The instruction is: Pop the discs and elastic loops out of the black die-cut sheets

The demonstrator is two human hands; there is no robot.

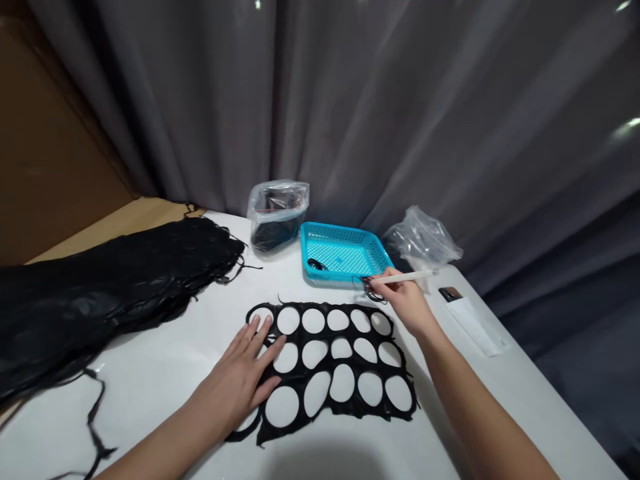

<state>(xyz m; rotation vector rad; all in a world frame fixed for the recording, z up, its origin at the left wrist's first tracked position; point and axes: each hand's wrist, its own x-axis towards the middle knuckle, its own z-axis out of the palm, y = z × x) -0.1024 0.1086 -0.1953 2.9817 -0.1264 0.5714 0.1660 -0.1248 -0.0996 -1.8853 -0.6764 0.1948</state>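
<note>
The black sheet point(329, 363) lies on the white table point(175, 347), right in front of the person. It looks light, thin and soft, so it would likely flop and fold if picked up by just one end. It has a bit of shine, so it may feel smooth, maybe a little slippery. The strips between the holes are skinny and could stretch or rip with a hard tug; the wider bits where the strips meet seem the best place to take hold, with a flat hand to keep the rest still. The left hand point(245, 367) is spread out flat on the left end, fingers apart, gripping nothing. The right hand point(400, 299) is curled around a white stick point(413, 275), just past the far right corner, close to the blue basket point(330, 275). Some thin black bits point(374, 291) are at its fingertips, but they are too small and dark for me to tell if they are pinched. The sheet has three rows of big holes with white showing through. Some are round, others are pulled out of shape. Its edges are ragged, and the near edge is wavy.
</note>
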